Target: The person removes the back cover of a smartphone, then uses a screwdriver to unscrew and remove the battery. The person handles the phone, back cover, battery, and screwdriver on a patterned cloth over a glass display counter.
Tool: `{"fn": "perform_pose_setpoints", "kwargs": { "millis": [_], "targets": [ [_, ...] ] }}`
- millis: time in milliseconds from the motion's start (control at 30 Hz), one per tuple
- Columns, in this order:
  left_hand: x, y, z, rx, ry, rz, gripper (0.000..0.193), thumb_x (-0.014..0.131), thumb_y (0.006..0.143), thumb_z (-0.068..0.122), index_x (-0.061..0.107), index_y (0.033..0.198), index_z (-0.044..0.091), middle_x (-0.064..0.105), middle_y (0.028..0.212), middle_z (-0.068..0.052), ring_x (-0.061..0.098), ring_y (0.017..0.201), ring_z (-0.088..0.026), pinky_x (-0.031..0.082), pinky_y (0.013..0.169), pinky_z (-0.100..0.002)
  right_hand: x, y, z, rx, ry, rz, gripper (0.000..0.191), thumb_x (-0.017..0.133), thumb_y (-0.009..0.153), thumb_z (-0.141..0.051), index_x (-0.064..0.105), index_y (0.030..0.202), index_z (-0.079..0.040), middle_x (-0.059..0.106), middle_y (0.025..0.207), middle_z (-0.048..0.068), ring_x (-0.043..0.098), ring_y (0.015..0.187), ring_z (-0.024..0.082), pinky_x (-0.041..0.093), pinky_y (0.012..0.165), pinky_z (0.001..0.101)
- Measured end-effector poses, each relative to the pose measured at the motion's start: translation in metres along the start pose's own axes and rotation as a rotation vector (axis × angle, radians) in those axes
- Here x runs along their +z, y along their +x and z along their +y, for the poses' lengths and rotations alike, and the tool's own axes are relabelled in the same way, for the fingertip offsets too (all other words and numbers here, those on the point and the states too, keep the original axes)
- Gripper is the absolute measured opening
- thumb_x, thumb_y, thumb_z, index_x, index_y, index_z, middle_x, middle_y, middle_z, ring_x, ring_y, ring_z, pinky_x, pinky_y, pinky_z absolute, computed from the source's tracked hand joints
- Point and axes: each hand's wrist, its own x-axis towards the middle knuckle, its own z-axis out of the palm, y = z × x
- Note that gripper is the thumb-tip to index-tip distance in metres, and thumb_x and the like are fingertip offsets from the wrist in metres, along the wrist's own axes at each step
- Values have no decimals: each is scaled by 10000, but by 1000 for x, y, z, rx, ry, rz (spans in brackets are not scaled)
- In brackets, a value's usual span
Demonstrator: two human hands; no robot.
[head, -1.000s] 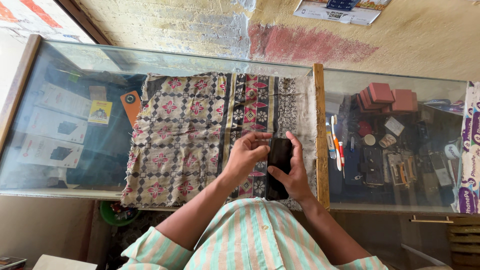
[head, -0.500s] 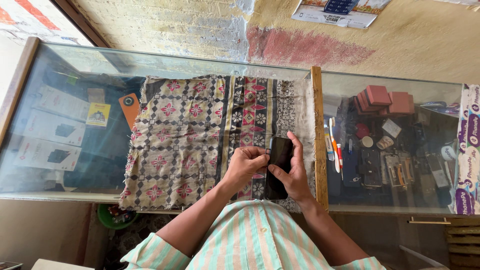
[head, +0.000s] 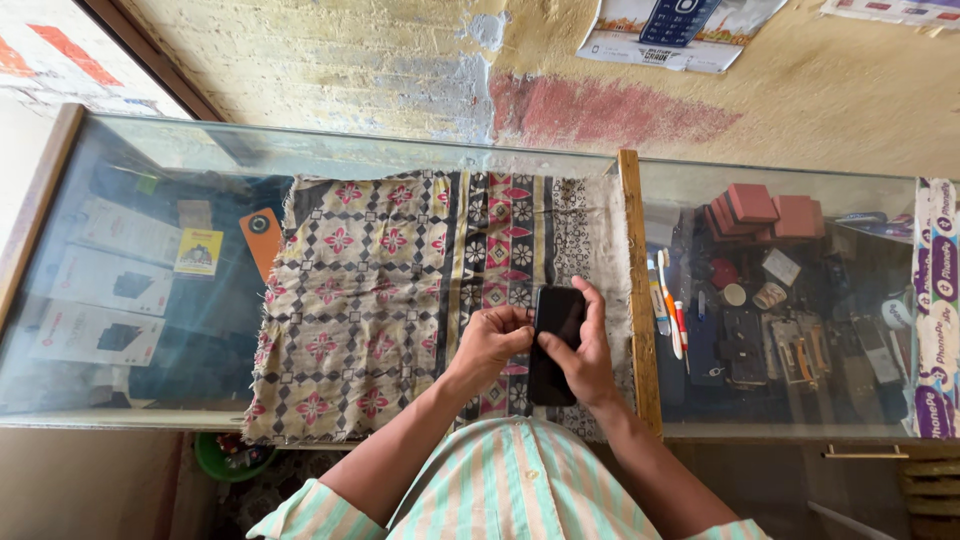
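A black phone [head: 556,330] with a dark screen is held upright over a patterned cloth [head: 380,290] spread on the glass counter [head: 160,150]. My right hand [head: 585,350] grips the phone's right edge, thumb lying across its screen. My left hand [head: 490,342] curls at the phone's left edge, fingertips pressed against its side near the top. Both forearms reach forward from striped green-and-white sleeves.
A wooden divider [head: 638,290] runs beside the cloth. Toothbrushes and pens [head: 668,315] lie just right of it. Under the glass are reddish boxes [head: 765,212], small tools and parts on the right, white boxes [head: 110,290] and an orange phone case [head: 262,238] on the left.
The phone has stayed between my hands over the cloth. My left fingers have shifted slightly along its left edge, and my right thumb now rests across the screen.
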Motion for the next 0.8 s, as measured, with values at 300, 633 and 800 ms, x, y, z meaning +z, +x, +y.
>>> {"fn": "perform_pose_setpoints", "kwargs": {
  "millis": [300, 633, 800],
  "targets": [
    [-18, -13, -3, -34, -136, -377, 844, 560, 869, -181, 282, 1640, 20, 697, 1265, -111, 656, 965, -62, 522, 778, -189, -3, 16, 5, -171, -50, 52, 621, 505, 979, 35, 282, 1549, -69, 563, 1223, 76, 576, 1061, 135, 503, 970, 299],
    [-30, -16, 1, -134, -187, -384, 970, 553, 882, -235, 142, 1679, 135, 650, 1327, -126, 692, 1107, -152, 578, 938, -294, -1, 27, 10, -10, 198, 124, 438, 409, 987, 6, 500, 1410, -62, 544, 1198, 38, 510, 1075, 105, 421, 1018, 274],
    [-32, -17, 4, -142, -171, -418, 1017, 553, 880, -243, 132, 1707, 172, 636, 1348, -115, 658, 1148, -152, 557, 930, -285, 2, 26, 12, 27, 285, 163, 430, 408, 968, 12, 534, 1370, -72, 561, 1092, 13, 522, 1023, 103, 437, 991, 270]
  ]
}}
